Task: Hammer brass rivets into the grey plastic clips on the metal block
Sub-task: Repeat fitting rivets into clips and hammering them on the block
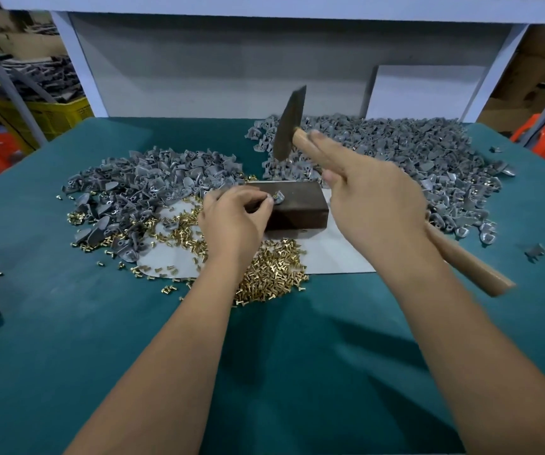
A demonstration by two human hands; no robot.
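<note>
Head view: the left hand (pixel 231 215) pinches a grey clip (pixel 277 199) with a brass rivet (pixel 273 194) on the metal block (pixel 297 205), steadying it for the blow; at one o'clock the right hand (pixel 372 205) grips the raised hammer (pixel 289 126); loose rivets (pixel 271 274) lie at six o'clock within reach; clip heaps (pixel 395 152) crowd the bench (pixel 67 323) behind.

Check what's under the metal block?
The metal block rests on a pale grey sheet that lies on the green table. Loose brass rivets spill along the sheet's near edge. Anything directly beneath the block is covered.
</note>
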